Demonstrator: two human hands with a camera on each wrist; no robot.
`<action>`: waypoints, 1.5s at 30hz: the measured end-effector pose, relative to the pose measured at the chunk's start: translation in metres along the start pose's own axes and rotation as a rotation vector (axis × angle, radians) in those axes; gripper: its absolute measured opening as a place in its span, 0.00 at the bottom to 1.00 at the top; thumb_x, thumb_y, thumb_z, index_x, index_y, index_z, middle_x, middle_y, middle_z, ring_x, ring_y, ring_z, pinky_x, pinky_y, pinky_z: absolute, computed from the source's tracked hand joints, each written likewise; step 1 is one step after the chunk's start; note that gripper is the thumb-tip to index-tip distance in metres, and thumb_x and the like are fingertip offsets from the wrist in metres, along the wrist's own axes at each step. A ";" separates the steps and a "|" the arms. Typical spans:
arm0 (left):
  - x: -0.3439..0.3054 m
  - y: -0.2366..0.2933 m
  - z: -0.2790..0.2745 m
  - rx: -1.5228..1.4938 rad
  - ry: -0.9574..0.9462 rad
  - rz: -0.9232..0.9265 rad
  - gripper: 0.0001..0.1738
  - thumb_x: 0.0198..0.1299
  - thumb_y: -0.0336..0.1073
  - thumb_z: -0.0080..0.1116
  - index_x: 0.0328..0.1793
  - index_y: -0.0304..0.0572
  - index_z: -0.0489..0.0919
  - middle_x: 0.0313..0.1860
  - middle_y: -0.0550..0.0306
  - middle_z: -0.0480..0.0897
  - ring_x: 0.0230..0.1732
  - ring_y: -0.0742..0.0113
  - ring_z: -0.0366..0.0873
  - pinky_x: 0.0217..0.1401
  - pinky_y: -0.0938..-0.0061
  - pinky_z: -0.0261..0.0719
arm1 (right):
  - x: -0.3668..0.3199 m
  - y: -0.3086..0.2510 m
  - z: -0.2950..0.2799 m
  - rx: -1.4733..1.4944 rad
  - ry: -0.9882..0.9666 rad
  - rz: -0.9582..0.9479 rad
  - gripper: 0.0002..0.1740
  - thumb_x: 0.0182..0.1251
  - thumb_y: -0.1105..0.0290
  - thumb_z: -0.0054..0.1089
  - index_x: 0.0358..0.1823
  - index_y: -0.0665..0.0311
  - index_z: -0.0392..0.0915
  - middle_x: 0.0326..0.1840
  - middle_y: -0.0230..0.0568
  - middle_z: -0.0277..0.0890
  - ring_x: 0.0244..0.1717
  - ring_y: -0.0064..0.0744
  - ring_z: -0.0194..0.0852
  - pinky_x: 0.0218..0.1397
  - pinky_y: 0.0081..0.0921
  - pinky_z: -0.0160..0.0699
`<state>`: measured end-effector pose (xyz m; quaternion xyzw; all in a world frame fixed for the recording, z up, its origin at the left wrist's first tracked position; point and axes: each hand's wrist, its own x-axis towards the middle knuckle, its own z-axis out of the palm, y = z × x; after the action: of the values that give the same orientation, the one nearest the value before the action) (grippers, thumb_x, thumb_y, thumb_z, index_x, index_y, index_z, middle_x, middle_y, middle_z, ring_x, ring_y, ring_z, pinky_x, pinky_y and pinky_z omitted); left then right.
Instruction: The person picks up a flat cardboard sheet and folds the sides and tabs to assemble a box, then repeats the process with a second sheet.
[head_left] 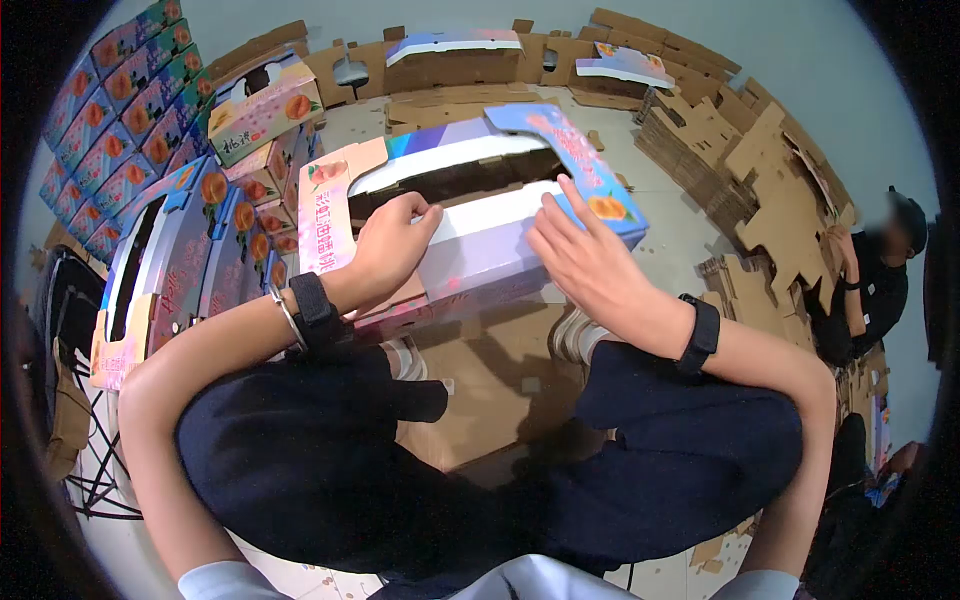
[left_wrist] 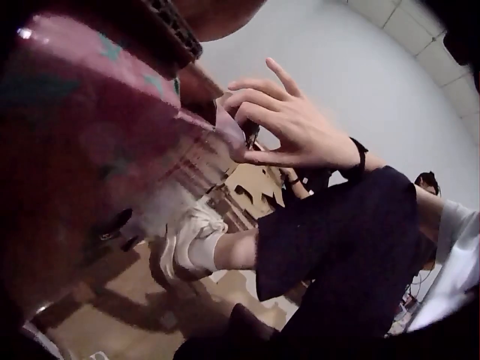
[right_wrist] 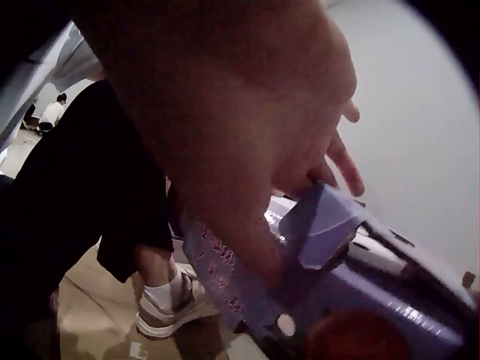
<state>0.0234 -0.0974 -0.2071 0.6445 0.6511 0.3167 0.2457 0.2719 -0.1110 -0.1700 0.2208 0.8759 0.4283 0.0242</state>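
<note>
A peach-printed carton (head_left: 480, 262) lies on its side in front of my knees, its top flaps partly folded. My left hand (head_left: 398, 238) curls its fingers over the left end of the white inner flap (head_left: 478, 222) and grips it. My right hand (head_left: 572, 245) lies on the right end of the same flap with spread, fairly straight fingers, beside the raised blue flap (head_left: 585, 178). The left wrist view shows the right hand (left_wrist: 294, 129) touching the carton's corner (left_wrist: 90, 150). In the right wrist view the right hand (right_wrist: 247, 112) hovers over the lavender carton (right_wrist: 360, 300).
Finished peach cartons are stacked at the left (head_left: 120, 110), with more beside them (head_left: 265, 110). Flat cardboard blanks pile up at the back and right (head_left: 720, 150). Another person (head_left: 870, 280) sits at the far right. My shoes (head_left: 575, 335) rest on brown cardboard (head_left: 490, 385).
</note>
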 end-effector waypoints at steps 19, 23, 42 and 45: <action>-0.014 0.010 0.023 -0.477 -0.362 -0.112 0.19 0.64 0.40 0.44 0.45 0.30 0.77 0.42 0.49 0.78 0.49 0.63 0.72 0.57 0.71 0.66 | 0.019 -0.018 -0.013 0.857 0.078 0.062 0.41 0.54 0.41 0.60 0.58 0.67 0.67 0.56 0.51 0.67 0.59 0.48 0.65 0.64 0.42 0.61; -0.011 0.008 0.020 -0.329 -0.460 0.001 0.21 0.66 0.43 0.43 0.47 0.30 0.77 0.44 0.47 0.79 0.49 0.62 0.73 0.56 0.70 0.67 | 0.011 -0.019 0.002 0.855 -0.026 0.113 0.55 0.42 0.37 0.68 0.62 0.74 0.62 0.57 0.53 0.67 0.60 0.52 0.64 0.64 0.41 0.61; -0.018 -0.003 0.027 0.054 -0.430 0.091 0.30 0.68 0.53 0.39 0.44 0.27 0.78 0.43 0.30 0.79 0.49 0.39 0.77 0.54 0.58 0.71 | -0.001 -0.008 -0.005 0.901 0.088 0.011 0.35 0.49 0.51 0.68 0.53 0.68 0.72 0.53 0.49 0.67 0.59 0.47 0.64 0.62 0.44 0.61; -0.014 -0.016 0.029 -0.011 -0.374 0.025 0.33 0.69 0.54 0.37 0.43 0.24 0.77 0.43 0.29 0.79 0.49 0.38 0.76 0.55 0.58 0.70 | 0.005 -0.013 -0.009 1.160 0.056 0.003 0.25 0.57 0.57 0.63 0.50 0.68 0.75 0.52 0.46 0.68 0.56 0.44 0.64 0.59 0.36 0.65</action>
<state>0.0340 -0.1076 -0.2394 0.6990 0.5842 0.1981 0.3618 0.2605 -0.1224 -0.1733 0.1877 0.9673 -0.1161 -0.1246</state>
